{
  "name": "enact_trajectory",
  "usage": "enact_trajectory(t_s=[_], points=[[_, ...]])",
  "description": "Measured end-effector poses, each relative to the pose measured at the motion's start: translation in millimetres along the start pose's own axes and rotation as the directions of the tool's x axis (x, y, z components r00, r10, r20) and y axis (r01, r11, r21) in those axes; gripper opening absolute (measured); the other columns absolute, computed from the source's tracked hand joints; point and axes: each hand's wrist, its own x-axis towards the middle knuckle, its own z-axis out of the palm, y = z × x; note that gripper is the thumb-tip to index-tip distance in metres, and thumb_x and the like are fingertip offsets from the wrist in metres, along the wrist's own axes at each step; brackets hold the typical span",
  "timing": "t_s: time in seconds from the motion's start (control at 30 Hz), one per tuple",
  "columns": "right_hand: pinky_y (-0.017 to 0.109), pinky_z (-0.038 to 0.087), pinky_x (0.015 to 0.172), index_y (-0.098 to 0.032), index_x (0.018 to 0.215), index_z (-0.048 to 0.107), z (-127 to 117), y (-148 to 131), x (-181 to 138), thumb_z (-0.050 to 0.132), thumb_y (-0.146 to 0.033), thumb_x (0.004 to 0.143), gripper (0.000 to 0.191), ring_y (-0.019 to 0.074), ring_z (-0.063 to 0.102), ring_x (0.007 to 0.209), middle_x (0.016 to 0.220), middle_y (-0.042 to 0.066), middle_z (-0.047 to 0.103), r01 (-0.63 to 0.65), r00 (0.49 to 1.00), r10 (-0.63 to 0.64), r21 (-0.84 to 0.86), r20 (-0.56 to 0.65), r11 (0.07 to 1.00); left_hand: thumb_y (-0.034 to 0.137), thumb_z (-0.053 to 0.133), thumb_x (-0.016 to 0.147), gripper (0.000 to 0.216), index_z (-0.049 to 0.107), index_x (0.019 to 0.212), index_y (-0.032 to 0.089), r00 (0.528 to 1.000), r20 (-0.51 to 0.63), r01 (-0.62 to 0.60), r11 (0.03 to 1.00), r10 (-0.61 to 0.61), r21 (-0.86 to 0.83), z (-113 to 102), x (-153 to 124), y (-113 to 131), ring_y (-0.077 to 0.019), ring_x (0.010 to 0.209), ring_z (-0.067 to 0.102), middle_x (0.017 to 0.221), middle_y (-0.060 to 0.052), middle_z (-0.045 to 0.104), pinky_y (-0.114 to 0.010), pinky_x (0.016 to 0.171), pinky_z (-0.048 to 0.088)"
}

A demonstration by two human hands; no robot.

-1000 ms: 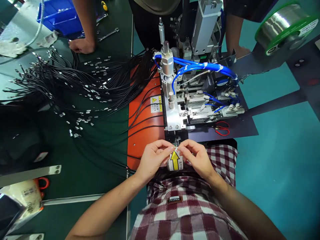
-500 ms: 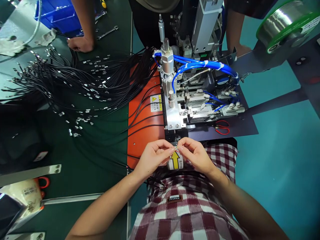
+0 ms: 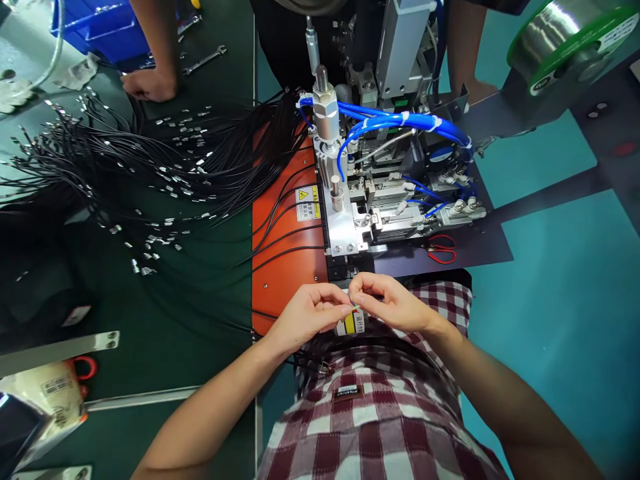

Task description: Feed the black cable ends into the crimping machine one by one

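Observation:
My left hand (image 3: 314, 312) is closed in a pinch, its fingertips on a few thin coloured wires (image 3: 355, 308). Against it, my right hand (image 3: 393, 304) pinches at the same wires with thumb and forefinger. Only a short bit of greenish and reddish wire shows; the rest is hidden by the fingers. Both hands are just in front of the machine (image 3: 344, 230), over a white label (image 3: 349, 325) with a yellow arrow, now partly covered. Several black cables (image 3: 295, 250) run across the orange plate (image 3: 280, 287) to the machine's left side.
A large bundle of black cables (image 3: 150, 160) with metal-tipped ends spreads over the green table at left. Red-handled scissors (image 3: 442, 249) lie right of the machine. A wire spool (image 3: 560, 37), a wrench (image 3: 205, 60) and a blue bin (image 3: 103, 30) stand farther off. Another person's hand (image 3: 153, 85) rests on the table.
My right fingertips have shifted slightly up and over the wires, while the left ones sit a little lower. The view has moved slightly, so the surroundings appear shifted left and up.

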Motion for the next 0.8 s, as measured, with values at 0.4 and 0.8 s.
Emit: enact_trajectory(t_s=[0.4, 0.8], points=[[0.023, 0.039, 0.058, -0.017, 0.085, 0.061, 21.1, 5.4, -9.4, 0.059, -0.028, 0.087, 0.011, 0.0113, 0.048, 0.063, 0.072, -0.001, 0.057, -0.028, 0.931, 0.002, -0.067, -0.364, 0.997, 0.033, 0.071, 0.076, 0.023, 0.062, 0.079, 0.013, 0.973, -0.196, -0.135, 0.988, 0.119, -0.072, 8.0, 0.9, -1.3, -0.0018, 0.041, 0.031, 0.049, 0.007, 0.042, -0.015, 0.04, 0.023], [0.023, 0.034, 0.052, -0.017, 0.075, 0.056, 37.2, 5.0, -4.3, 0.061, -0.025, 0.083, 0.012, 0.0097, 0.043, 0.054, 0.062, -0.004, 0.049, -0.03, 0.875, 0.068, 0.086, -0.479, 0.996, 0.037, 0.069, 0.079, 0.025, 0.058, 0.079, 0.015, 0.964, -0.238, -0.145, 0.984, 0.117, -0.102, 12.9, 0.4, -4.0, -0.0017, 0.04, 0.028, 0.048, 0.009, 0.04, -0.015, 0.04, 0.024]])
